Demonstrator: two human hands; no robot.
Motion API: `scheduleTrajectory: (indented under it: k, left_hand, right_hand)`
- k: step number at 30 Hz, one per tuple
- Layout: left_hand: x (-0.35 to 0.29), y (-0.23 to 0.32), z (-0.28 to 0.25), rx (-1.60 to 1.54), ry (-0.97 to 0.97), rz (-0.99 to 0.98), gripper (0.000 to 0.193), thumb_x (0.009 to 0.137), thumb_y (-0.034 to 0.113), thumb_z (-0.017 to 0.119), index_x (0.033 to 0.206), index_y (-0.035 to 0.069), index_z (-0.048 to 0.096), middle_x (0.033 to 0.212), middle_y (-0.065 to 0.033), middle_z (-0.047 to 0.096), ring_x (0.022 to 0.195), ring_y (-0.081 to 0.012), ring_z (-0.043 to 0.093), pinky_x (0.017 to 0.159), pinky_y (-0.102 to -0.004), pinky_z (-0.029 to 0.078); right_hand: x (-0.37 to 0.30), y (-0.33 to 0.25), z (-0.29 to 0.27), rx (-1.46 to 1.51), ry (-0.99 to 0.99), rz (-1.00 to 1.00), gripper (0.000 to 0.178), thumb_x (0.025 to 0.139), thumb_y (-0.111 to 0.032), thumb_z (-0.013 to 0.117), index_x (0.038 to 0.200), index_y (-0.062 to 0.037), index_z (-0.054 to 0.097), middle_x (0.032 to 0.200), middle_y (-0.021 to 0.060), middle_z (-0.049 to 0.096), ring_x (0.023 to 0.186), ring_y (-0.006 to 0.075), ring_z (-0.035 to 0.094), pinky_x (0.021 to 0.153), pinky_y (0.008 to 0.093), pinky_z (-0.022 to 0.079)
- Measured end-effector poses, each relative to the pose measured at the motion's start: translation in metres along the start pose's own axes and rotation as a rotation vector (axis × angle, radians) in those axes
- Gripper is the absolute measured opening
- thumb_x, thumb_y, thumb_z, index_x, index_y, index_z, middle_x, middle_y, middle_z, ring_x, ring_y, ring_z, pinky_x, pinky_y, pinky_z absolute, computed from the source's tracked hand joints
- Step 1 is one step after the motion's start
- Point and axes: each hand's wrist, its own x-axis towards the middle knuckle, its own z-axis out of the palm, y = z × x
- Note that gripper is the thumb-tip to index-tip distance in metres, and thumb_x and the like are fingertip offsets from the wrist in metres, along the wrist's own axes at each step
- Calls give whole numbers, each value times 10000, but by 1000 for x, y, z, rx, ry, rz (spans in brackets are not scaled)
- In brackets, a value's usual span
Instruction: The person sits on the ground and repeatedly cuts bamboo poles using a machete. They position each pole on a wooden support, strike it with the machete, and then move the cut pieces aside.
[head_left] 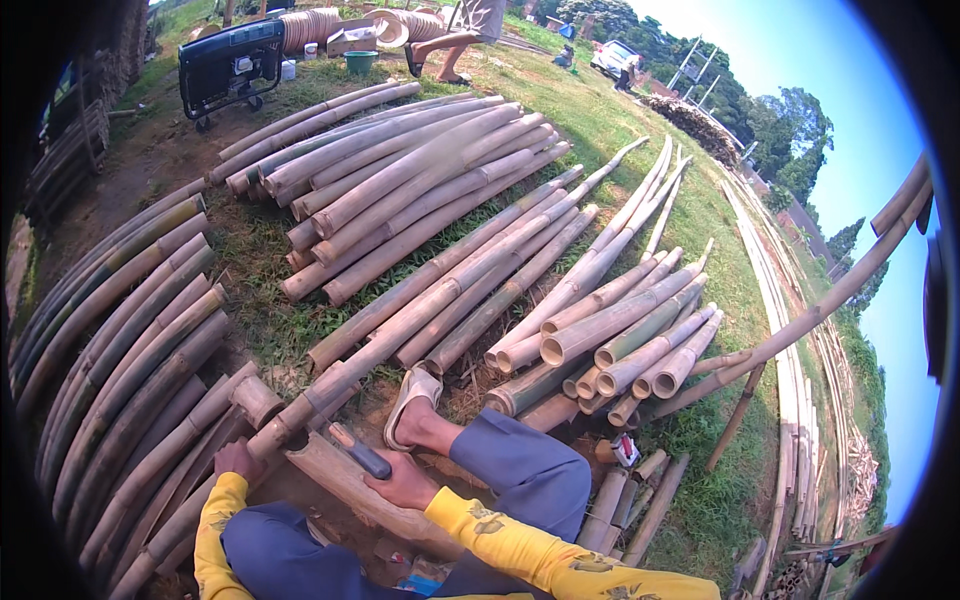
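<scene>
A long bamboo pole slants across in front of me, from the lower left up toward the stacks. My left hand is closed around its near part. My right hand grips a short hand tool with a dark, rounded part and a brown part; its exact kind is unclear. Under the tool lies a thick bamboo piece, between my legs. A short bamboo stub sits beside the pole, just beyond my left hand.
Bamboo poles are stacked at left, ahead and right. A raised pole crosses the right side. A red-and-white packet lies by the cut lengths. Farther off are a black wheeled machine, a green bucket and a person's legs.
</scene>
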Motion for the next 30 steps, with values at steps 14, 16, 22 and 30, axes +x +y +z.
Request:
scheduleTrajectory:
  k: [14, 16, 22, 30]
  left_hand:
    - [2, -6, 2, 36, 19, -76, 599, 706, 439, 857, 1146, 68, 692, 1099, -204, 755, 1062, -374, 726, 959, -484, 572]
    - [7, -11, 0, 25, 20, -64, 611, 693, 443, 864, 1143, 68, 691, 1088, -209, 756, 1054, -380, 727, 959, -486, 572]
    - [-4, -3, 1, 27, 115, -64, 547, 706, 391, 840, 1118, 62, 696, 1057, -221, 757, 1016, -404, 732, 937, -502, 579]
    - [-1, 5, -4, 47, 125, -21, 493, 723, 344, 824, 1101, 55, 698, 1048, -222, 758, 1002, -423, 733, 917, -513, 584]
  right_hand:
    - [9, -7, -4, -42, -41, 3, 155, 859, -113, 693, 870, 6, 596, 671, 166, 547, 591, 244, 472, 612, 411, 444]
    - [18, -10, -2, -33, -53, -13, 170, 855, -121, 687, 868, 9, 579, 669, 172, 527, 591, 257, 460, 612, 427, 436]
    - [-6, -1, 22, 5, 44, -4, 172, 850, -136, 680, 915, 1, 599, 700, 202, 538, 628, 349, 527, 634, 456, 442]
    - [1, -16, 9, -54, 40, 27, 236, 842, -191, 725, 937, 0, 624, 782, 256, 618, 732, 473, 572, 682, 492, 466]
